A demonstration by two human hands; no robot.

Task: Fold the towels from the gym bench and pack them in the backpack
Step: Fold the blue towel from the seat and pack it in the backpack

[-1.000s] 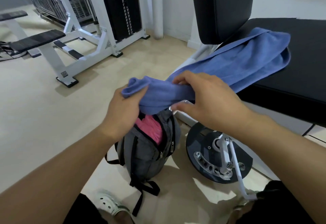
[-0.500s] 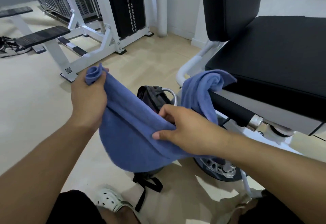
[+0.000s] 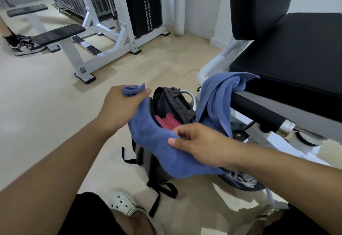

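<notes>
A blue towel [image 3: 157,142] stretches between my hands above the open grey backpack [image 3: 172,103] on the floor. My left hand [image 3: 120,108] grips one bunched corner at the left. My right hand [image 3: 199,144] pinches the towel's edge lower down, in front of the bag. The towel's far end [image 3: 220,94] drapes over the front edge of the black gym bench seat [image 3: 288,57]. A pink towel [image 3: 166,122] lies inside the backpack's open top.
The bench's black roller bar [image 3: 259,110] and round base plate [image 3: 240,179] sit right of the bag. A white weight machine [image 3: 103,31] stands at the back left. Another person's sneakered foot [image 3: 22,44] is at far left. My white clog [image 3: 125,205] is below.
The towel has been pulled off the bench seat and spread between my hands. My left hand has moved toward the bag, and the backpack's opening with the pink towel shows again.
</notes>
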